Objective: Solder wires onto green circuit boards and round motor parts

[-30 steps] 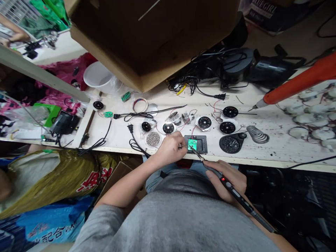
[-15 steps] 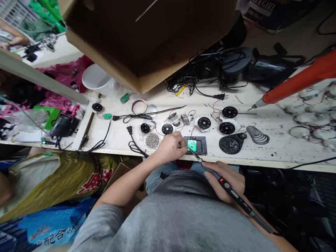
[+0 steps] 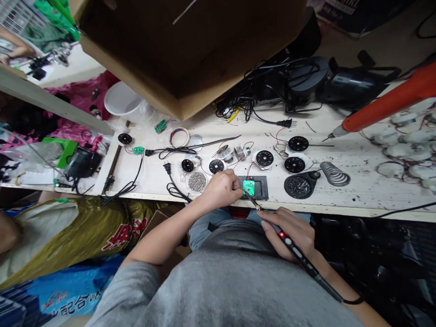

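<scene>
A small green circuit board (image 3: 249, 185) lies on a dark holder (image 3: 261, 187) near the front edge of the workbench. My left hand (image 3: 222, 189) is closed just left of the board, fingertips pinched at its edge on something I cannot make out. My right hand (image 3: 289, 230) grips a black soldering iron (image 3: 295, 249) with a red light on its handle. The iron's tip touches the board's lower left corner. Red wires run from the board towards a round black motor part (image 3: 265, 158).
Several round black motor parts (image 3: 294, 164) and a tin of small metal beads (image 3: 197, 181) lie on the bench (image 3: 361, 181). A coiled iron stand (image 3: 334, 174) sits right; an orange tool (image 3: 388, 105) beyond. A cardboard box (image 3: 190, 50) overhangs. Cables (image 3: 173, 187) and bags (image 3: 85, 227) left.
The view has drifted slightly. My right hand has slid a little left and up along the iron. The tip stays at the board and my left hand holds its place.
</scene>
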`<action>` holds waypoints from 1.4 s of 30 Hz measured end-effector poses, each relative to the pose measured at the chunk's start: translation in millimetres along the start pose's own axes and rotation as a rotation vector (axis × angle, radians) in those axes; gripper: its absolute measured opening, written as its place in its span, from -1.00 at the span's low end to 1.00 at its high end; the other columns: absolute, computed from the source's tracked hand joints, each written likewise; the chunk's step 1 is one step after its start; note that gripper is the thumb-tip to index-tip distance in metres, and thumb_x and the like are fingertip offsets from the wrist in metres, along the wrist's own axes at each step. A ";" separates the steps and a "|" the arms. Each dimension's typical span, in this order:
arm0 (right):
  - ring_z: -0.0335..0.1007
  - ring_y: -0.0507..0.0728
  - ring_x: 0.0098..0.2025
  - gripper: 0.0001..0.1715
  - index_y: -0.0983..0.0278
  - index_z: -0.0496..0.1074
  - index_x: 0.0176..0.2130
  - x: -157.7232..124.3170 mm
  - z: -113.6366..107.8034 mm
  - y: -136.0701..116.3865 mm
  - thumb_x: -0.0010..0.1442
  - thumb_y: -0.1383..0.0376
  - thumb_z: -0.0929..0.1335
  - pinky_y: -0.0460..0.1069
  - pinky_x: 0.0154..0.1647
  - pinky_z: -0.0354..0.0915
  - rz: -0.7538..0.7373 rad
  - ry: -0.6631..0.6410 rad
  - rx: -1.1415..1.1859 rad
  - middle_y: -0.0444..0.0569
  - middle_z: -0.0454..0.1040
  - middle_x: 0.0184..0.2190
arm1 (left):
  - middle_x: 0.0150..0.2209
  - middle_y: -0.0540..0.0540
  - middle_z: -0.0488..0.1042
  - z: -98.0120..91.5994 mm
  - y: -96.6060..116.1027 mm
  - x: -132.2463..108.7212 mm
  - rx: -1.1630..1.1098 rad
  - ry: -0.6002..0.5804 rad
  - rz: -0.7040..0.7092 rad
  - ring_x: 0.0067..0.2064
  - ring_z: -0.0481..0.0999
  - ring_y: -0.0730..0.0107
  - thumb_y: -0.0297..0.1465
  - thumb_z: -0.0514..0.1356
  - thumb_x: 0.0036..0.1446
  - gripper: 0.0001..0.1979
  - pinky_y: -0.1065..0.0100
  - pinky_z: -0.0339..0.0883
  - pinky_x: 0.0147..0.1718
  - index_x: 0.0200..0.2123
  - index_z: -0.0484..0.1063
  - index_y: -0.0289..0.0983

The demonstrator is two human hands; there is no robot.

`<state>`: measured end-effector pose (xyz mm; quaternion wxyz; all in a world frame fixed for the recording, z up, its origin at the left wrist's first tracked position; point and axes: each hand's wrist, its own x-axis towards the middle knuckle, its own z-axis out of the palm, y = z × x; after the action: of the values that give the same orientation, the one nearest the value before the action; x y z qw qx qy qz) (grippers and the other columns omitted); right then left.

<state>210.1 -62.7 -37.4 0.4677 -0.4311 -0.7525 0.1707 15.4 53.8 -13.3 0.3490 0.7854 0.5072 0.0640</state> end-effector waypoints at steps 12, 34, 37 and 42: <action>0.45 0.07 -0.37 -0.62 0.18 0.54 0.08 -6.1 -24.9 -7.4 0.32 0.46 0.38 -0.02 -0.39 0.41 0.098 0.105 -0.008 -0.07 0.53 -0.32 | -0.46 -0.03 0.46 -2.2 5.2 0.5 0.036 -0.012 -0.018 -0.39 0.46 0.38 -0.61 0.27 -0.06 -0.82 0.39 0.32 -0.33 -0.61 0.43 -0.28; 0.36 0.09 -0.37 -0.65 0.25 0.46 0.10 21.4 36.5 41.7 0.35 0.47 0.36 0.01 -0.22 0.32 -0.106 0.109 -0.397 -0.11 0.44 -0.38 | -0.44 -0.06 0.49 -1.4 2.5 -1.2 0.037 -0.003 0.008 -0.35 0.49 0.34 -0.55 0.27 -0.02 -0.88 0.36 0.35 -0.30 -0.57 0.50 -0.30; 0.39 0.08 -0.35 -0.70 0.25 0.48 0.06 25.0 38.9 39.0 0.34 0.44 0.40 0.02 -0.20 0.28 -0.090 0.135 -0.418 -0.11 0.45 -0.37 | -0.42 -0.08 0.51 -1.5 2.8 -0.5 0.036 -0.019 0.006 -0.33 0.50 0.33 -0.55 0.28 -0.02 -0.88 0.36 0.35 -0.28 -0.57 0.50 -0.31; 0.42 0.11 -0.37 -0.69 0.23 0.49 0.06 24.6 43.7 42.7 0.33 0.42 0.42 0.05 -0.19 0.26 -0.117 0.152 -0.399 -0.09 0.48 -0.38 | -0.35 -0.08 0.53 2.0 2.3 -4.7 0.050 -0.047 -0.014 -0.28 0.52 0.32 -0.47 0.31 0.08 -0.90 0.36 0.35 -0.26 -0.48 0.52 -0.29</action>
<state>189.1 -12.0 -74.0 0.4376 -0.4823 -0.7577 -0.0421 15.8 48.4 -12.2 0.3414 0.7917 0.5056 0.0305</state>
